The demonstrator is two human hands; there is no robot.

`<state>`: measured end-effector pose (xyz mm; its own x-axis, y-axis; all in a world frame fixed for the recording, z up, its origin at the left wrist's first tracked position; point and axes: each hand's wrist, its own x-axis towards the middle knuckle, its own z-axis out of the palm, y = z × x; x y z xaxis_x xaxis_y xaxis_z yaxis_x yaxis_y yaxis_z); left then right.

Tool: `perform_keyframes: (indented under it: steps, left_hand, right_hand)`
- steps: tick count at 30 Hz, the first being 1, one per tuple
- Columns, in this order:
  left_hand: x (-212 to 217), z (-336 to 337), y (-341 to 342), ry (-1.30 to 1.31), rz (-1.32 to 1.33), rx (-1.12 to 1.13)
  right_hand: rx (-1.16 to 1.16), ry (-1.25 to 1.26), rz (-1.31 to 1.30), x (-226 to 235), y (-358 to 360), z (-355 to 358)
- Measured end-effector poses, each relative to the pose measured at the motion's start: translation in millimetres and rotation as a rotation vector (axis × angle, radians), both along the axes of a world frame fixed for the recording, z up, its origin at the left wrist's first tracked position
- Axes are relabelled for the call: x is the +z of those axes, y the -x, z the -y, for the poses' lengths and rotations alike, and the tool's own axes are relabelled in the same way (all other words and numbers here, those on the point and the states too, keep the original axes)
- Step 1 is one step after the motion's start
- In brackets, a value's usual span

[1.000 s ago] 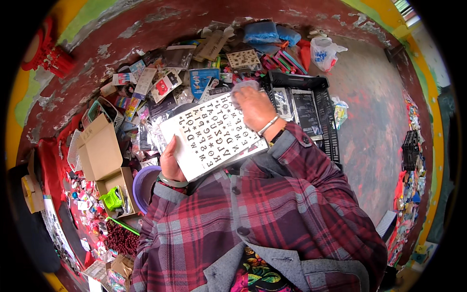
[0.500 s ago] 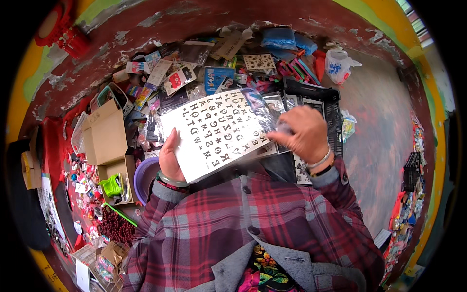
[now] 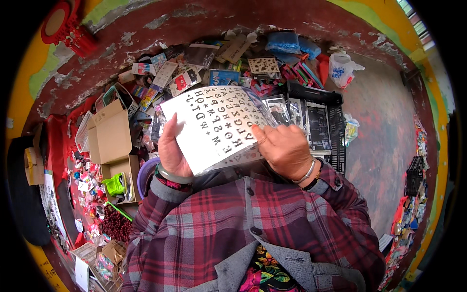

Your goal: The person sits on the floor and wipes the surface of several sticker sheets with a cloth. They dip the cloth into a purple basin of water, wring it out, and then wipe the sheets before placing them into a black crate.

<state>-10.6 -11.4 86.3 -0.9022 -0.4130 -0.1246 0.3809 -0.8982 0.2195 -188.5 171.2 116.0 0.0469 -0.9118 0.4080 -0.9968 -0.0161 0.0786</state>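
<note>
A white sheet of black letter stickers (image 3: 214,127) in a clear plastic sleeve is held in front of my chest, tilted. My left hand (image 3: 174,153) grips its left edge, thumb on top and fingers underneath. My right hand (image 3: 287,152) pinches the near right edge, index finger along the top; its thumb is hidden. Part of another patterned sheet shows below the near edge. Just beyond my right hand stands a black plastic crate (image 3: 336,99) with packaged black-and-white sheets (image 3: 318,127) in it.
An open cardboard box (image 3: 113,134) with a bright green item (image 3: 115,185) stands at left, beside a purple tub (image 3: 146,176). Mixed packages, blue bags (image 3: 283,43) and a white plastic bag (image 3: 343,68) lie along the far wall. Small goods line the right wall.
My right hand has come down and nearer from the sleeve's far right side to the sheet's near right edge. The sheet now bends there, uncovering more of the crate's contents.
</note>
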Motion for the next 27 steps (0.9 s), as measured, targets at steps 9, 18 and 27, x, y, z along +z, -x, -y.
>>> perform_keyframes:
  steps: [9,18,27]
  left_hand:
    - [14,12,6,0.518,0.131,0.394]
    - [-16,-11,18,0.376,-0.013,0.089]
    - [-56,-11,17,0.021,0.286,0.084]
  right_hand:
    - [-0.293,0.393,1.479,36,44,-7]
    - [-0.201,0.406,2.325,-8,26,11]
    - [-0.304,-0.282,2.231,-30,32,-32]
